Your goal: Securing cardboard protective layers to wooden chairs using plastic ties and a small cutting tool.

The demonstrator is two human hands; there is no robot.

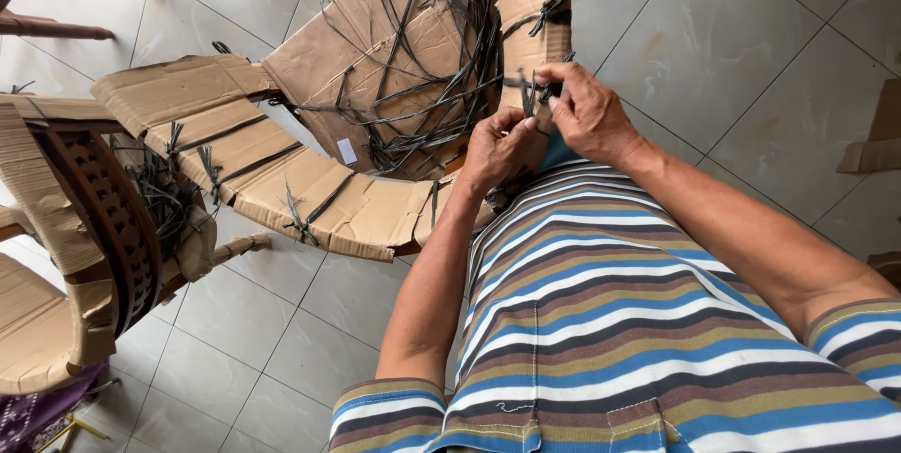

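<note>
Nearest the camera is the person's striped shirt [610, 322], with both forearms reaching away from it. The left hand [496, 148] is curled narrow, its fingertips pinching a dark plastic strap [530, 87] at its knot. The right hand [587, 110], just beside it and nearly touching, closes thumb and fingers on the same strap from the right. The strap sits on the near edge of a cardboard-wrapped chair frame [422, 40], which lies tilted across the middle of the scene, with loose dark strapping tangled over its cardboard. Further left, another cardboard-wrapped wooden piece [94, 209] is bound with more straps. All of it rests above a pale tiled floor [751, 68].
</note>
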